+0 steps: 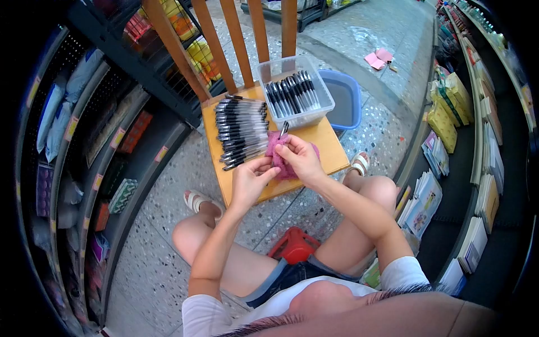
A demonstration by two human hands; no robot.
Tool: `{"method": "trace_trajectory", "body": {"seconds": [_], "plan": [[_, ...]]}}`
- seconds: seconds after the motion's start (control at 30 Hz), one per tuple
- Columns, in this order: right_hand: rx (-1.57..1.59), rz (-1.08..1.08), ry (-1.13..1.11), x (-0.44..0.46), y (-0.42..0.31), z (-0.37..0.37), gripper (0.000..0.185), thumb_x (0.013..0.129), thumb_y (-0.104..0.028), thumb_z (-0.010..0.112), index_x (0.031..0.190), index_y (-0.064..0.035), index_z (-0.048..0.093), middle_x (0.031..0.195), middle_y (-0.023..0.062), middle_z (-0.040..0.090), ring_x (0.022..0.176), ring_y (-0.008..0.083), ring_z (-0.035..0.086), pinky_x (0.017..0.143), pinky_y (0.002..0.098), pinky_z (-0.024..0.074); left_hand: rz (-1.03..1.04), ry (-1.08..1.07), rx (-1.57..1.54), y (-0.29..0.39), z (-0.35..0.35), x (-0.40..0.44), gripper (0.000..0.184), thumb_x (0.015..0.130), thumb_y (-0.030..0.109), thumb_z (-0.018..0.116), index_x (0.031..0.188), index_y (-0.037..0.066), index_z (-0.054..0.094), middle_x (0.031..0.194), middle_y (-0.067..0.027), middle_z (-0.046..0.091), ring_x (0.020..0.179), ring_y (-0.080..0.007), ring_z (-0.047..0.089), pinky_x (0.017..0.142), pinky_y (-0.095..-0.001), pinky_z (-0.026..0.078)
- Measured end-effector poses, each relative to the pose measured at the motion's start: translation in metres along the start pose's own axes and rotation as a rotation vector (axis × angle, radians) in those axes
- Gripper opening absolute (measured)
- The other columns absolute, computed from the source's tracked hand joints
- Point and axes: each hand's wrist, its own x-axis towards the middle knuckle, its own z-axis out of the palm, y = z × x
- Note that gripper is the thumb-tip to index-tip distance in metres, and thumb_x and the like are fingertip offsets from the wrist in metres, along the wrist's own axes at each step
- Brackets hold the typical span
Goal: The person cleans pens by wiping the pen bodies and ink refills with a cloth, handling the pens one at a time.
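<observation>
Both hands meet over the wooden chair, and from my remote view I see one pen between them. My right hand is curled narrow, thumb and fingers gripping one pink cloth around the pen, whose upper end pokes out above the cloth. My left hand is narrow too, thumb and fingertips pinched together by the pen's lower end.

I count two groups of pens besides that one. One stack of pens with black caps lies on the chair seat, left of the cloth; they overlap and the view is small, but I make it perhaps fifteen. The other pens, roughly ten, lean in a row inside one clear plastic box near the seat's back edge. One blue tub is just beyond the chair's right side. One red stool shows between two bare legs, and two white sandals flank the chair.

Several yellowish price labels line the left-hand shelves; their print, like any brand on the pens, is too small for me to read.
</observation>
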Motion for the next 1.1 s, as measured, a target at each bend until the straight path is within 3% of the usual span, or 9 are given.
{"method": "trace_trajectory", "body": {"seconds": [0.17,0.27,0.37,0.6,0.7,1.1], "plan": [[-0.057,0.033,0.003,-0.004,-0.001,0.002,0.017,0.092,-0.016,0.055,0.096,-0.0007,0.061,0.086,-0.0007,0.062,0.077,0.0039,0.054,0.066,0.0200,0.0463,-0.017,0.009,-0.097,-0.011,0.001,-0.004,0.018,0.084,0.007,0.064,0.096,-0.006,0.064,0.081,-0.0069,0.066,0.070,-0.0101,0.063,0.063,-0.0215,0.050],[-0.051,0.010,-0.054,-0.004,0.009,-0.002,0.018,0.090,-0.017,0.056,0.096,-0.0007,0.061,0.084,0.0025,0.064,0.068,0.0071,0.058,0.060,0.0233,0.0508,0.001,-0.004,-0.185,-0.011,-0.001,-0.006,0.019,0.085,0.008,0.062,0.096,-0.007,0.064,0.081,-0.0083,0.066,0.070,-0.0117,0.064,0.063,-0.0227,0.051],[-0.096,0.032,-0.130,-0.002,0.011,-0.007,0.020,0.090,-0.018,0.057,0.099,-0.0008,0.061,0.085,0.0024,0.064,0.072,0.0069,0.058,0.063,0.0235,0.0507,-0.006,-0.045,-0.272,-0.013,-0.003,-0.005,0.021,0.088,0.010,0.059,0.098,-0.008,0.062,0.082,-0.0092,0.066,0.072,-0.0133,0.064,0.064,-0.0239,0.051],[0.013,-0.078,-0.027,0.010,0.002,-0.008,0.030,0.093,-0.021,0.052,0.114,-0.0006,0.052,0.100,0.0103,0.062,0.080,0.0147,0.062,0.073,0.0286,0.0523,-0.065,-0.147,-0.344,-0.015,-0.003,-0.008,0.025,0.090,0.013,0.057,0.103,-0.008,0.060,0.083,-0.0094,0.064,0.072,-0.0136,0.063,0.065,-0.0246,0.051],[0.135,0.039,-0.055,0.011,-0.003,-0.014,0.030,0.093,-0.022,0.052,0.114,-0.0007,0.053,0.097,0.0103,0.063,0.080,0.0144,0.062,0.072,0.0283,0.0524,-0.070,-0.187,-0.384,-0.014,-0.001,-0.009,0.025,0.090,0.013,0.057,0.104,-0.008,0.060,0.081,-0.0089,0.064,0.070,-0.0127,0.062,0.065,-0.0243,0.051],[0.074,0.127,-0.171,-0.007,0.004,-0.004,0.021,0.092,-0.022,0.054,0.101,-0.0022,0.057,0.083,0.0023,0.063,0.068,0.0077,0.059,0.059,0.0215,0.0495,-0.071,-0.179,-0.469,-0.014,0.000,-0.010,0.022,0.091,0.016,0.054,0.093,-0.005,0.063,0.080,-0.0074,0.065,0.070,-0.0117,0.061,0.065,-0.0239,0.049]]}}
